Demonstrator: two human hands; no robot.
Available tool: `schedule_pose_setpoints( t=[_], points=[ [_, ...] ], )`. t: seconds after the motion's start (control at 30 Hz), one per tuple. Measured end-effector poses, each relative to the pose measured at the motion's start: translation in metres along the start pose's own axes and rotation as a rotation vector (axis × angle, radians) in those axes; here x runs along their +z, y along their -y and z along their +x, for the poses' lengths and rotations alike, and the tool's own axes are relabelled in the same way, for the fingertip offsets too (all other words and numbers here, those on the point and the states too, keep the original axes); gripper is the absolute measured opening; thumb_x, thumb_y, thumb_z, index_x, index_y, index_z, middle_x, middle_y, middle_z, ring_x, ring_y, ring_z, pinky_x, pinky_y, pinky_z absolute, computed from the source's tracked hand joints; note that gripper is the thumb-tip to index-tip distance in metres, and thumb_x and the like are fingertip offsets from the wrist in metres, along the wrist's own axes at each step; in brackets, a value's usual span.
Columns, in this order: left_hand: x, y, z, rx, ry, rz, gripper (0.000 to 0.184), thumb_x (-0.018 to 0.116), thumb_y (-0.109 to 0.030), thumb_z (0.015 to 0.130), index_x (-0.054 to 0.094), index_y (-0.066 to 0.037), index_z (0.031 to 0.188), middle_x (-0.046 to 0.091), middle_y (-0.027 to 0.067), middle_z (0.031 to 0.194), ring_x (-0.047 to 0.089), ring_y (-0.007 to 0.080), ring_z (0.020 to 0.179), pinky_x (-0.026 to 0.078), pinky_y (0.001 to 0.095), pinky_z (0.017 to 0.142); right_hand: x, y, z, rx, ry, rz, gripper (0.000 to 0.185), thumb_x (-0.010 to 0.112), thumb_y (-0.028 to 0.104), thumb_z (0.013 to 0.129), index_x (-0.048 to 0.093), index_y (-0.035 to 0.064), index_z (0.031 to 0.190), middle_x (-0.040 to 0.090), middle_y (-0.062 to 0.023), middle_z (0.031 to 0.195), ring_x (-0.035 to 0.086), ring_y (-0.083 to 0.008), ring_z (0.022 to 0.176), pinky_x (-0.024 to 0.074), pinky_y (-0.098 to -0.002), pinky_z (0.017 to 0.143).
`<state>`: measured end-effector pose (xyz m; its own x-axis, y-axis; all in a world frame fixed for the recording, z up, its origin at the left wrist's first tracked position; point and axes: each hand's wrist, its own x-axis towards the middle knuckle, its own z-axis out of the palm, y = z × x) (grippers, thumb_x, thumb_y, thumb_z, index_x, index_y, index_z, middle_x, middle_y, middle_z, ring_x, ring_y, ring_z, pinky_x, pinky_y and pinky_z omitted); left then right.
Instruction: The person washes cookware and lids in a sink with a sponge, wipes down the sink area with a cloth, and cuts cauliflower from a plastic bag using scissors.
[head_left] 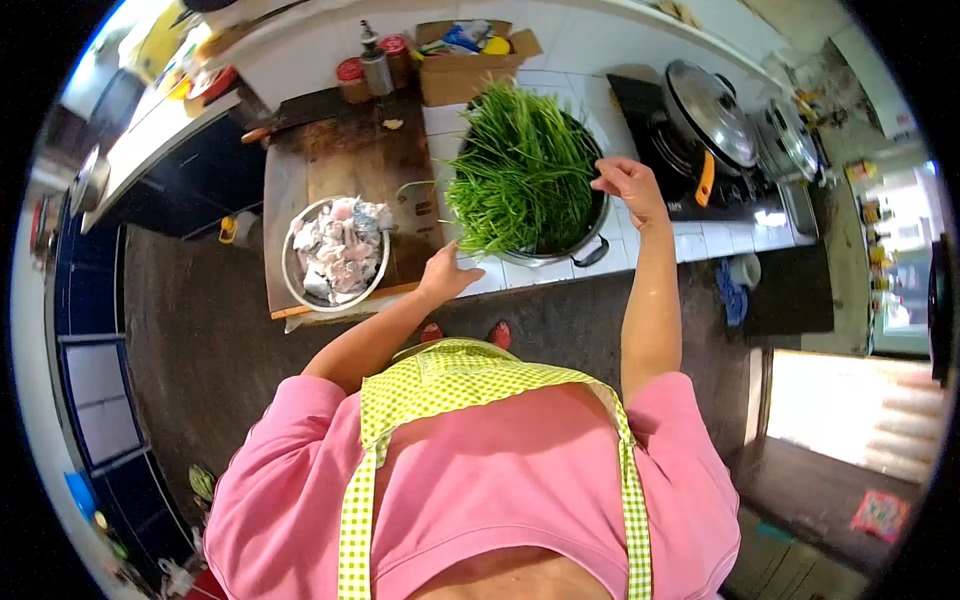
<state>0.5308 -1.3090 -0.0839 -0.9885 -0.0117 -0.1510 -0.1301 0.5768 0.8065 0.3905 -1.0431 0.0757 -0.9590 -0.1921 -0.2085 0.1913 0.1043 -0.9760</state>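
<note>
A dark pot [598, 215] on the tiled counter is heaped with long, thin green leaves that look like chives [525, 170]. At the pot's right rim is my right hand [634, 190], its fingers curled together beside the leaves; anything pinched in them is too small to make out. My left hand [452, 274] is at the counter's front edge, left of the pot, with thumb and forefinger apart and nothing visible in it. To its left, a round bowl [292, 285] of pale, greyish-pink raw pieces, possibly fish, rests on a wooden board [410, 215].
A knife [310, 112] lies at the board's back edge. Behind stand red-lidded jars [352, 80], a bottle [376, 68] and a cardboard box [465, 80]. On the right, a lidded pan [712, 112] with an orange handle [705, 180] sits on the stove [670, 190].
</note>
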Motion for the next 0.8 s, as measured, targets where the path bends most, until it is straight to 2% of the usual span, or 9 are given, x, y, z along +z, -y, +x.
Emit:
schedule_pose_setpoints(
  t=[0.13, 0.37, 0.4, 0.47, 0.53, 0.6, 0.7, 0.77, 0.8],
  points=[
    [-0.009, -0.003, -0.020, -0.101, 0.271, -0.061, 0.042, 0.064, -0.033, 0.065, 0.059, 0.000, 0.091, 0.060, 0.0159, 0.085, 0.058, 0.0254, 0.080, 0.044, 0.0320, 0.071, -0.019, -0.030, -0.046, -0.031, -0.150, -0.495, 0.018, 0.059, 0.020, 0.074, 0.060, 0.0017, 0.076, 0.056, -0.0029, 0.063, 0.052, -0.0091, 0.053, 0.0398, -0.0235, 0.049],
    [0.004, -0.019, -0.035, -0.090, 0.725, -0.070, 0.030, 0.060, -0.026, 0.071, 0.060, 0.000, 0.086, 0.062, 0.0094, 0.078, 0.057, 0.0138, 0.070, 0.044, 0.0260, 0.064, -0.037, -0.071, -0.171, -0.049, -0.333, 0.292, 0.019, 0.056, 0.013, 0.078, 0.055, -0.0021, 0.088, 0.053, -0.0031, 0.074, 0.053, -0.0088, 0.066, 0.0438, -0.0215, 0.063],
    [0.010, -0.015, -0.034, -0.062, 0.783, -0.036, 0.030, 0.060, -0.026, 0.071, 0.060, 0.000, 0.086, 0.062, 0.0094, 0.078, 0.057, 0.0138, 0.070, 0.044, 0.0260, 0.064, -0.036, -0.089, -0.185, -0.136, -0.353, 0.398, 0.029, 0.058, 0.020, 0.076, 0.054, -0.0001, 0.096, 0.056, -0.0077, 0.087, 0.055, -0.0172, 0.075, 0.0446, -0.0279, 0.068],
    [0.022, -0.003, -0.037, 0.039, 0.751, -0.019, 0.031, 0.060, -0.026, 0.071, 0.060, 0.000, 0.088, 0.061, 0.0092, 0.078, 0.057, 0.0146, 0.071, 0.044, 0.0257, 0.064, -0.024, -0.110, -0.209, -0.025, -0.640, -0.696, 0.042, 0.061, 0.029, 0.072, 0.052, 0.0020, 0.103, 0.055, -0.0110, 0.103, 0.053, -0.0266, 0.090, 0.0423, -0.0375, 0.077],
    [0.018, -0.021, -0.049, 0.081, 0.807, 0.046, 0.031, 0.060, -0.026, 0.071, 0.060, -0.001, 0.090, 0.061, 0.0090, 0.080, 0.057, 0.0146, 0.073, 0.044, 0.0257, 0.064, -0.005, -0.125, -0.234, 0.442, -0.696, -1.121, 0.052, 0.061, 0.035, 0.068, 0.050, 0.0046, 0.108, 0.051, -0.0105, 0.113, 0.047, -0.0308, 0.102, 0.0350, -0.0421, 0.087],
    [0.017, -0.029, -0.058, 0.095, 0.841, 0.129, 0.032, 0.060, -0.025, 0.072, 0.058, 0.000, 0.092, 0.061, 0.0095, 0.083, 0.057, 0.0147, 0.076, 0.044, 0.0260, 0.066, -0.004, -0.149, -0.253, 0.267, -0.730, -0.157, 0.059, 0.059, 0.036, 0.068, 0.044, 0.0032, 0.115, 0.050, -0.0148, 0.112, 0.046, -0.0296, 0.105, 0.0314, -0.0364, 0.092],
    [0.012, -0.033, -0.073, 0.100, 0.870, 0.115, 0.033, 0.060, -0.021, 0.073, 0.056, 0.002, 0.095, 0.061, 0.0097, 0.085, 0.056, 0.0146, 0.077, 0.044, 0.0251, 0.067, 0.005, -0.165, -0.277, 0.072, -0.929, -0.976, 0.065, 0.059, 0.036, 0.069, 0.038, 0.0012, 0.119, 0.050, -0.0166, 0.112, 0.051, -0.0309, 0.098, 0.0369, -0.0350, 0.086],
    [0.017, -0.033, -0.075, 0.119, 0.866, 0.152, 0.033, 0.059, -0.020, 0.073, 0.055, 0.002, 0.097, 0.060, 0.0097, 0.087, 0.056, 0.0149, 0.078, 0.044, 0.0246, 0.067, 0.007, -0.151, -0.294, 0.362, -0.756, -0.269, 0.068, 0.058, 0.038, 0.069, 0.035, 0.0014, 0.121, 0.048, -0.0167, 0.115, 0.051, -0.0302, 0.098, 0.0380, -0.0332, 0.085],
    [0.022, -0.024, -0.076, 0.063, 0.859, 0.094, 0.036, 0.058, -0.023, 0.075, 0.053, -0.001, 0.103, 0.060, 0.0074, 0.084, 0.056, 0.0146, 0.074, 0.044, 0.0255, 0.063, 0.008, -0.169, -0.294, 0.271, -0.789, -0.124, 0.069, 0.058, 0.039, 0.068, 0.034, 0.0015, 0.122, 0.050, -0.0166, 0.112, 0.049, -0.0277, 0.102, 0.0368, -0.0328, 0.087]
  ],
)
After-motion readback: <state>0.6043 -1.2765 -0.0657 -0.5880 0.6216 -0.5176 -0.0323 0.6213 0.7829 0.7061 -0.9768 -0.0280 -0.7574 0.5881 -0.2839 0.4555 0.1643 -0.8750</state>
